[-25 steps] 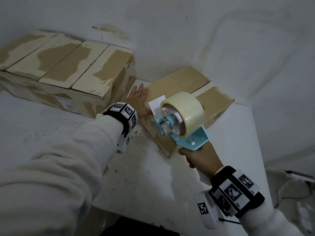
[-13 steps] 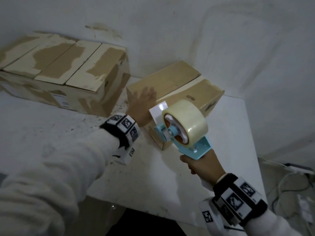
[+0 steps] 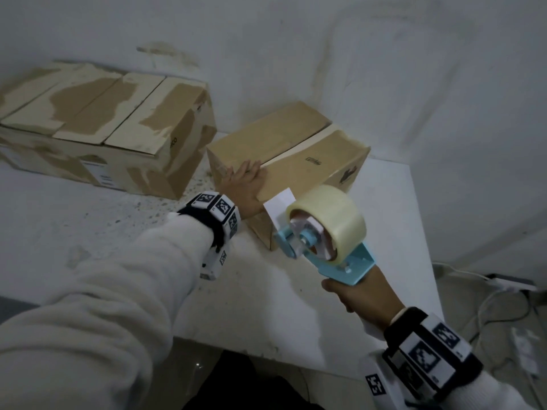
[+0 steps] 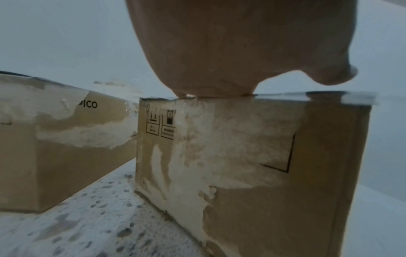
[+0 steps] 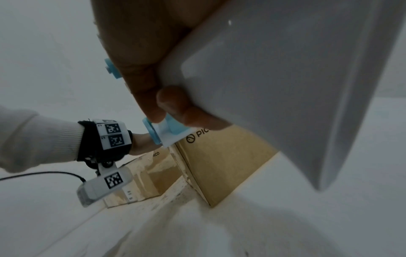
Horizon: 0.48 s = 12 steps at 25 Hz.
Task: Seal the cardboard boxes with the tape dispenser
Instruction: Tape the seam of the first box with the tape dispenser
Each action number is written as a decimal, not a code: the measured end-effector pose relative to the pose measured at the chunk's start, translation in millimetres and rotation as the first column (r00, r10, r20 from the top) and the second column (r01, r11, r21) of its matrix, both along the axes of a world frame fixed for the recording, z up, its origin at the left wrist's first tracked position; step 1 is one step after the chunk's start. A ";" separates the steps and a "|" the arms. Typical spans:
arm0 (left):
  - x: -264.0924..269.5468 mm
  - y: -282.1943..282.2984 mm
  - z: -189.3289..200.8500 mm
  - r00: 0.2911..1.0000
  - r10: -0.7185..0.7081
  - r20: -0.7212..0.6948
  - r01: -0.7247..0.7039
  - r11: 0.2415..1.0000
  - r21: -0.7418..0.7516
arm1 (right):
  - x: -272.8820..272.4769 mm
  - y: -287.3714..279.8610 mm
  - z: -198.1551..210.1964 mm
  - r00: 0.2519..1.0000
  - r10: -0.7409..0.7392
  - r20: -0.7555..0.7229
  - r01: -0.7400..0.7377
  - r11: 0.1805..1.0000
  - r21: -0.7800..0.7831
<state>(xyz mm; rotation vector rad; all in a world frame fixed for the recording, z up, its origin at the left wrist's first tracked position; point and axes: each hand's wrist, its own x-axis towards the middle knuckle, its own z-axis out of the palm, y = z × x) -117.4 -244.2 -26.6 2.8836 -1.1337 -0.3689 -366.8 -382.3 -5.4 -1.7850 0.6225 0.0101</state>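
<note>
Two cardboard boxes sat on the white surface: the small box near the wall corner, the large box to its left, apart from it. Only the left wrist view showed the handling symbols printed on the small box's near end; only the right wrist view showed a PICO logo on its side. The left hand lay flat, fingers straight, pressing the small box's top at its near edge. The right hand had its grip wrapped around the handle of the blue tape dispenser, held in the air just before the small box's near end.
</note>
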 end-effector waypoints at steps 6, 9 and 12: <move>-20.4 -6.1 9.3 0.993 0.067 0.094 -0.064 0.997 -0.034 | -3.5 -0.6 -13.7 0.998 -0.047 -0.046 0.049 0.998 0.046; -44.7 -3.9 0.2 0.965 0.051 0.258 0.077 0.883 -0.464 | 1.0 -3.1 -21.0 0.996 -0.078 -0.049 0.080 0.996 0.048; -64.4 1.3 -11.3 0.962 0.042 0.269 0.111 0.841 -0.530 | 7.2 -4.9 -26.7 0.996 -0.062 -0.067 0.065 0.997 0.039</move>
